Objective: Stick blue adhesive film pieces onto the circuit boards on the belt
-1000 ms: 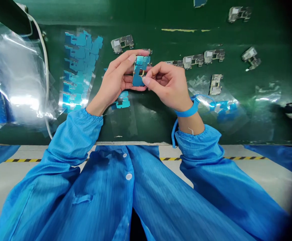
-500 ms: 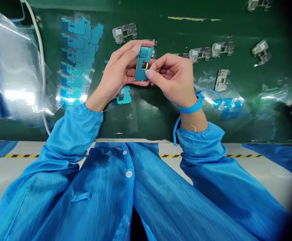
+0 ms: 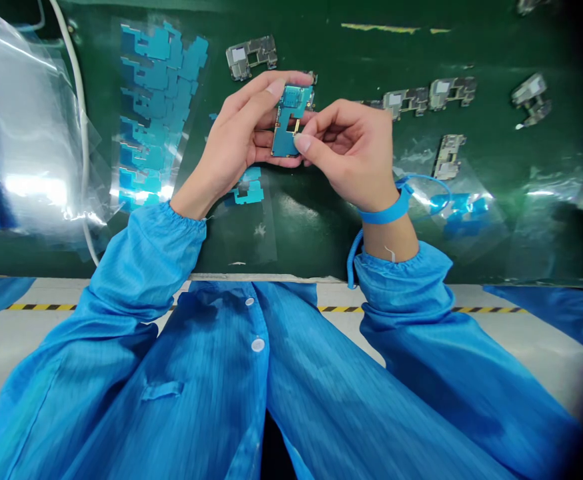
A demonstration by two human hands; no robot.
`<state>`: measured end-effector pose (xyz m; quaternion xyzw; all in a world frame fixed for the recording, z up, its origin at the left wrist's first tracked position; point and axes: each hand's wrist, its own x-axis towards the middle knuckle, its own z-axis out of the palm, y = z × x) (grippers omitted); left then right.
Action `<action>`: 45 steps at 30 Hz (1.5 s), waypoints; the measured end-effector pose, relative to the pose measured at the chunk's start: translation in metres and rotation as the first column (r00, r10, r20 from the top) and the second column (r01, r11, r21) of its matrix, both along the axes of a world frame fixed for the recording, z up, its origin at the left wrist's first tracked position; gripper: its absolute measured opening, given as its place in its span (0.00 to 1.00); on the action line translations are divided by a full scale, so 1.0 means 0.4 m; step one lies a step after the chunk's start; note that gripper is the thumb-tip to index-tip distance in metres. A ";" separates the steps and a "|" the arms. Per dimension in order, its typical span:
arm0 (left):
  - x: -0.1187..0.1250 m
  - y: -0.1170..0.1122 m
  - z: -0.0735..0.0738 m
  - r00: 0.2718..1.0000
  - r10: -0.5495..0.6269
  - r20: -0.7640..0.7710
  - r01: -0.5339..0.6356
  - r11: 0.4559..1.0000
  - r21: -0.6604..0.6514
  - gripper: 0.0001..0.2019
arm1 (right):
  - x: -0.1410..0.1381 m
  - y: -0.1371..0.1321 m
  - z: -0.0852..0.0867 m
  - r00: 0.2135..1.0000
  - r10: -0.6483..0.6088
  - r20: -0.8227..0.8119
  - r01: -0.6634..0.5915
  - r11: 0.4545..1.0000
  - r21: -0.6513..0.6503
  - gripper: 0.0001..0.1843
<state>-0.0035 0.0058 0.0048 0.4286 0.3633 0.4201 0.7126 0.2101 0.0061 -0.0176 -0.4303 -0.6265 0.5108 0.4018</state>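
Note:
A small circuit board with a blue film over its face is held up above the green bench. My left hand grips it, fingers behind and along its edges, thumb near the top. At the board's lower right edge, my right hand pinches with thumb and forefinger; the fingertips touch the board, perhaps its film. A blue wrist strap with a coiled cord circles my right wrist. Below my left hand lies a cut blue film piece on a clear sheet.
A clear sheet of blue film cutouts lies left, beside a white cable and plastic bags. Bare circuit boards lie at the back, with others to the right. More blue film pieces sit at right.
Both hands keep their hold on the board, with only a slight shift of the fingers. The whole view has moved a little, so the bench items appear slightly higher.

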 end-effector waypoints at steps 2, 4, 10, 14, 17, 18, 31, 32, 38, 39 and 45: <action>0.000 0.000 0.000 1.000 -0.002 -0.004 0.002 1.000 0.001 0.16 | -0.001 0.000 0.000 1.000 -0.007 0.000 0.007 1.000 0.011 0.28; 0.000 -0.001 0.000 1.000 0.000 0.007 0.000 1.000 0.004 0.15 | -0.002 -0.001 0.003 1.000 -0.011 0.002 0.011 1.000 0.027 0.28; -0.002 -0.004 0.010 1.000 -0.016 -0.004 0.016 1.000 -0.013 0.15 | -0.005 -0.006 0.013 0.999 -0.034 -0.007 0.033 0.999 -0.025 0.28; 0.000 -0.007 0.018 1.000 0.003 -0.019 -0.004 1.000 -0.021 0.17 | -0.005 -0.006 0.013 1.000 -0.030 -0.007 0.029 0.999 -0.018 0.28; -0.001 -0.006 0.013 0.999 -0.011 -0.031 0.010 1.000 -0.020 0.18 | -0.005 -0.005 0.013 0.999 -0.048 0.007 0.048 0.998 -0.027 0.28; -0.002 -0.006 0.010 0.999 -0.015 -0.031 0.015 1.000 -0.017 0.18 | -0.005 -0.005 0.013 0.998 -0.055 0.009 0.056 0.998 -0.029 0.28; 0.004 -0.002 0.006 0.999 0.011 -0.030 -0.013 0.999 -0.043 0.20 | 0.003 -0.002 -0.010 0.997 -0.055 0.059 0.050 0.995 0.084 0.25; 0.004 -0.002 0.005 1.000 0.007 -0.020 -0.008 0.999 -0.037 0.20 | 0.003 -0.001 -0.012 0.997 -0.053 0.064 0.047 0.995 0.089 0.25; 0.001 0.004 -0.010 0.998 0.005 0.063 -0.005 1.000 0.005 0.22 | 0.005 0.002 -0.019 0.997 -0.051 0.059 0.045 0.993 0.109 0.27; 0.000 0.005 -0.012 0.998 -0.005 0.062 0.004 1.000 0.005 0.22 | 0.005 0.002 -0.019 0.997 -0.050 0.051 0.044 0.993 0.108 0.28; -0.003 0.005 -0.009 0.999 -0.005 0.042 0.005 1.000 0.001 0.24 | 0.005 0.000 -0.017 0.999 -0.042 0.030 0.039 0.995 0.089 0.28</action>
